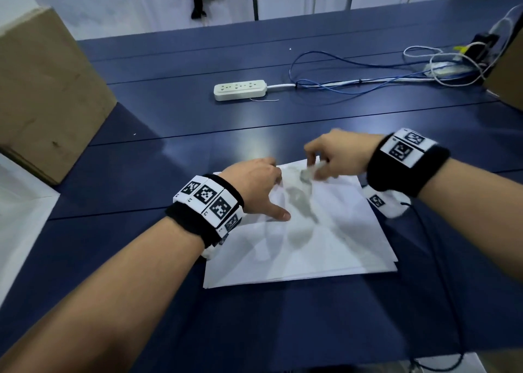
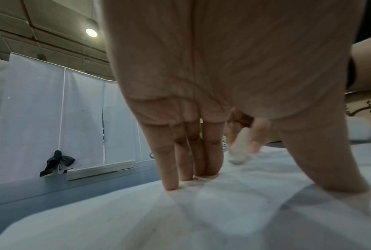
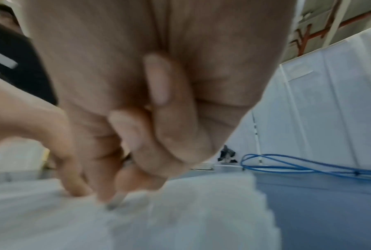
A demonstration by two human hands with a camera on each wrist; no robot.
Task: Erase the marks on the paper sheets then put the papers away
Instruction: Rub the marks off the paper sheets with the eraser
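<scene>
A small stack of white paper sheets (image 1: 325,245) lies on the dark blue table (image 1: 169,302) in front of me. My left hand (image 1: 254,186) presses flat on the sheets' far left part, its fingers (image 2: 184,160) straight and the thumb spread. My right hand (image 1: 328,157) pinches a white eraser (image 1: 307,174) and holds its grey tip against the top sheet near the far edge. The eraser (image 2: 238,148) is blurred in the left wrist view; the right wrist view shows the eraser tip (image 3: 116,201) on the paper. No marks are readable on the sheet.
A white power strip (image 1: 240,89) lies further back on the table, with blue and white cables (image 1: 368,75) running right. Cardboard boxes stand at the left (image 1: 42,95) and far right (image 1: 506,81). White partitions close the back.
</scene>
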